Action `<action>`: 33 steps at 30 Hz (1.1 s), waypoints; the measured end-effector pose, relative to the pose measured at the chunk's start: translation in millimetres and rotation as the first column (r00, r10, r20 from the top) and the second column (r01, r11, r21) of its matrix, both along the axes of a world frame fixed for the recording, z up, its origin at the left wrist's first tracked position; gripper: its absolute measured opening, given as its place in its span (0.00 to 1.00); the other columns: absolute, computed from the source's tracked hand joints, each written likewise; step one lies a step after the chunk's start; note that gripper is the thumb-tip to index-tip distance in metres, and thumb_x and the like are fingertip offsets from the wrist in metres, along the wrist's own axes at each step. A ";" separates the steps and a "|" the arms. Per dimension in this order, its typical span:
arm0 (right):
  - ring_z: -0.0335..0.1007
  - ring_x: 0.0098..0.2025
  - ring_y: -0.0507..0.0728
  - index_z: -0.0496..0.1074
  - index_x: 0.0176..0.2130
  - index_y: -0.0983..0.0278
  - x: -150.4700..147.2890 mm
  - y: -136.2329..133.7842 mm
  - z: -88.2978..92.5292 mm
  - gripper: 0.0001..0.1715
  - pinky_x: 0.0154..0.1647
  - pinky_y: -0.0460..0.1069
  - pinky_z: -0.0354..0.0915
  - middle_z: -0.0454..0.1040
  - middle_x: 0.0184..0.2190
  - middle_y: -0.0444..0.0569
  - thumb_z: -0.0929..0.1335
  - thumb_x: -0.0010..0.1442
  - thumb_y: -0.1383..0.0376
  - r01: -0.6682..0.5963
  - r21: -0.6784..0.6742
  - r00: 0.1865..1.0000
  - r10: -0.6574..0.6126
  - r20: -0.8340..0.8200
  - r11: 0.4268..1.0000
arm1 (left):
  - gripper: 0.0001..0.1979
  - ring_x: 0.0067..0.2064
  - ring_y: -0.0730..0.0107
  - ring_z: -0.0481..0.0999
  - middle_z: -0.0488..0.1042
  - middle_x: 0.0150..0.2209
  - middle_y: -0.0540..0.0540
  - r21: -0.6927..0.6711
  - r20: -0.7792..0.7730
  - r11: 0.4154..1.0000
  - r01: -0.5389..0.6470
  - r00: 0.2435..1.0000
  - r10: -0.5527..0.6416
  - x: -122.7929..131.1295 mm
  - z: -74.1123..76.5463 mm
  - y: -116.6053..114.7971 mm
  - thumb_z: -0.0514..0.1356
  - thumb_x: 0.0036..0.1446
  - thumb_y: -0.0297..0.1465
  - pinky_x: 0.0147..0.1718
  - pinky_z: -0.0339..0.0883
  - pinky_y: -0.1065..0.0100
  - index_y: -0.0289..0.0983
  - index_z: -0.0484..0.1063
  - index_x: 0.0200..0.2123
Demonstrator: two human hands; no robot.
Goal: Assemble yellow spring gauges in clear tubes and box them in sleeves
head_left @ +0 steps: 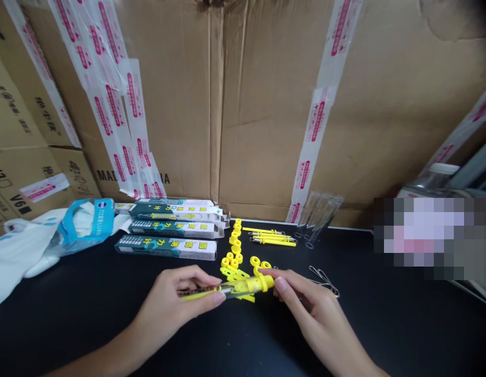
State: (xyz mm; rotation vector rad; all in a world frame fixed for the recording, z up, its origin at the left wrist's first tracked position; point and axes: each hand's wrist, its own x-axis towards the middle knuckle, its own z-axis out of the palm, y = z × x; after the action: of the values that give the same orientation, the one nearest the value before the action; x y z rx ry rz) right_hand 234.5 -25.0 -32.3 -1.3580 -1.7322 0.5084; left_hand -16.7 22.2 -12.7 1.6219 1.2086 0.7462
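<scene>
Our left hand (pixel 168 306) and right hand (pixel 309 309) clamp a yellow-capped spring scale (pixel 243 288); its markings blur; yellow pieces (pixel 235 243) lie at twelve o'clock

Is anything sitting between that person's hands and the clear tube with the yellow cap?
Nothing visible does. The left hand grips the clear tube, and the fingers of the right hand touch its yellow cap. Loose yellow plastic parts lie beyond, not between.

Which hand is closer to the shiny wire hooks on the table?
Right. The right hand is just left of the wire hooks, almost beside them. The left hand is much farther left, beyond the right hand.
</scene>
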 end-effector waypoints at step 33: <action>0.65 0.31 0.55 0.60 0.29 0.59 -3.4 -10.7 15.1 0.20 0.33 0.49 0.61 0.66 0.28 0.43 0.56 0.74 0.62 -0.229 0.045 0.969 0.224 0.100 0.972 | 0.15 0.29 0.68 0.77 0.83 0.34 0.45 -0.060 0.034 0.996 0.066 0.997 -0.064 -1.8 -1.4 -2.5 0.71 0.46 0.42 0.23 0.66 0.73 0.37 0.79 0.30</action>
State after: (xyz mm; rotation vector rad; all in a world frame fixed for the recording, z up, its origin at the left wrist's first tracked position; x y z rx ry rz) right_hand 231.1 -35.7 -17.3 -1.1666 -1.9779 0.5241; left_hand -18.5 19.7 -14.1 1.5861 1.1398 0.6859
